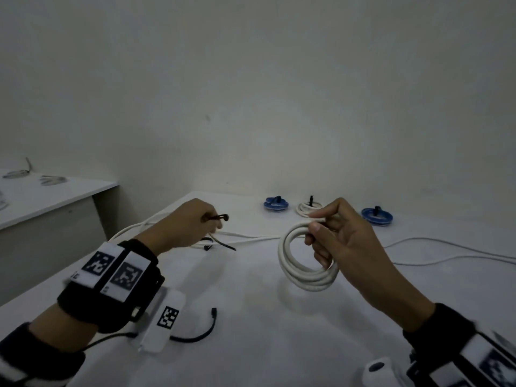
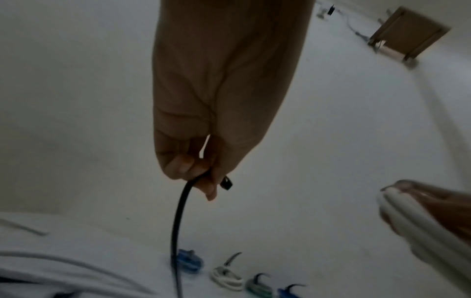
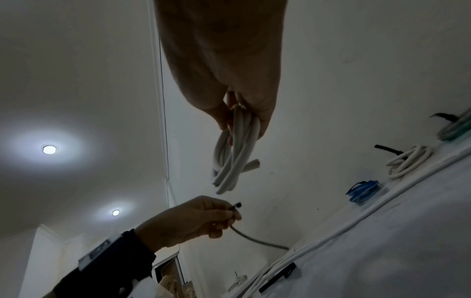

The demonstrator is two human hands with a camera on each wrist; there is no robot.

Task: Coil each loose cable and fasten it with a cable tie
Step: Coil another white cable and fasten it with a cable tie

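Item: white cable coil (image 1: 307, 261), round-sheathed, smooth, several turns gathered in a ring; it was held upright above the bench (image 1: 279, 317) by the right hand (image 1: 343, 241), whose fingers (image 1: 321, 255) were curled through the ring and the thumb pressed on its top edge. One cut end was seen projecting from the bundle in the right wrist view.

Item: black cable tie (image 1: 220, 217), thin flat plastic strap with a small square head; it was pinched near the head between thumb and fingers of the left hand (image 1: 184, 227), the tail drooping down and toward the bench. The head was pointed rightward at the coil, which lay just to the right of it, apart and not yet touched. The strap's long axis ran roughly across the coil's turns; the left hand was judged the nearer to do the threading through the ring.

Further stock: tied coils at the bench's far edge, blue (image 1: 276, 204), white (image 1: 308, 208), blue (image 1: 377, 216); loose white cable (image 1: 446, 248) lying uncoiled; spare black tie (image 1: 202, 329) lying on the near bench.
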